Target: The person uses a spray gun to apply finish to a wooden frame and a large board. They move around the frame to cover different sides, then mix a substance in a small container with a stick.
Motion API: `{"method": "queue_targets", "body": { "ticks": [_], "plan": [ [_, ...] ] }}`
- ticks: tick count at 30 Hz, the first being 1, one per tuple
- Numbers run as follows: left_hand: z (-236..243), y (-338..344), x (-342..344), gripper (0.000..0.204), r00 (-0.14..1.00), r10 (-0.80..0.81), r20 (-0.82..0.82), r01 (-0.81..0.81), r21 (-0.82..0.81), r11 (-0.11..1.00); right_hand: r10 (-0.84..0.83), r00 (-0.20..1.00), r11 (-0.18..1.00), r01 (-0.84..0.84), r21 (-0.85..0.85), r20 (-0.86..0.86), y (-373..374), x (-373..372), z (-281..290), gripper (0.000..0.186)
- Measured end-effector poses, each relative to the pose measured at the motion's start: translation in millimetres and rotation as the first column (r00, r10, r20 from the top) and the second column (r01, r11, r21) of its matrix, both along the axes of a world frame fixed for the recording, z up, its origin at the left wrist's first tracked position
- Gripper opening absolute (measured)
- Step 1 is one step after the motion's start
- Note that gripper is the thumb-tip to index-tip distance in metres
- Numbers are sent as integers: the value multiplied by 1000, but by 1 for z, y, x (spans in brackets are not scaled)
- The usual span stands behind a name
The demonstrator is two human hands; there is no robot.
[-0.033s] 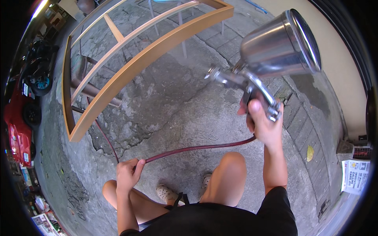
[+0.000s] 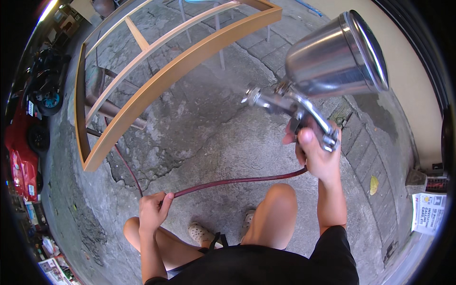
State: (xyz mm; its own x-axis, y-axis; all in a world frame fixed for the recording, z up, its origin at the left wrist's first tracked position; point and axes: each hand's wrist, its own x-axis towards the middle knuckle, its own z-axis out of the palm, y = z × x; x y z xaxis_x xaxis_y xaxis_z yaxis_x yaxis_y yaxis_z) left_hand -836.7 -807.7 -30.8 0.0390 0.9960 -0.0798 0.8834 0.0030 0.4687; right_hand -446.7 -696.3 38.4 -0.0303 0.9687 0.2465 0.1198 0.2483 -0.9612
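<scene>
My right hand [image 2: 317, 149] is wrapped round the grip of a silver spray gun [image 2: 304, 111], which carries a large metal cup [image 2: 332, 57] on top. Its nozzle points left toward a gold-coloured wooden frame [image 2: 178, 66], with a gap between them. A faint mist hangs in front of the nozzle. From the base of the grip a dark red air hose [image 2: 237, 180] crosses to my left hand [image 2: 154, 211], whose fingers are closed round it. Beyond that hand the hose runs away under the frame. Lighter wooden bars span the frame's inside.
Metal stool legs [image 2: 220, 42] and a brown chair-like support [image 2: 102, 95] stand beneath the frame. On the left are a red vehicle [image 2: 21, 156] and a black one with a blue wheel [image 2: 47, 99]. A pale wall [image 2: 403, 80] runs along the right, above cracked concrete.
The spray gun's nozzle has shifted slightly left and down with my right hand. Mist shows more plainly in front of it. My left hand has moved barely to the left.
</scene>
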Motion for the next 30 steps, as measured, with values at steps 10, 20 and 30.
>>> {"method": "queue_targets", "body": {
  "ticks": [10,20,30],
  "plan": [
    [12,16,45,40,997,-46,55,42,58,997,-449,871,893,446,64,199,93,44,0,55],
    [14,26,81,39,975,-108,196,92,85,992,-738,641,675,698,239,210,171,94,7,57],
    [6,7,46,39,991,-7,132,0,53,999,-484,869,875,482,52,104,115,48,8,47]
  ]
}}
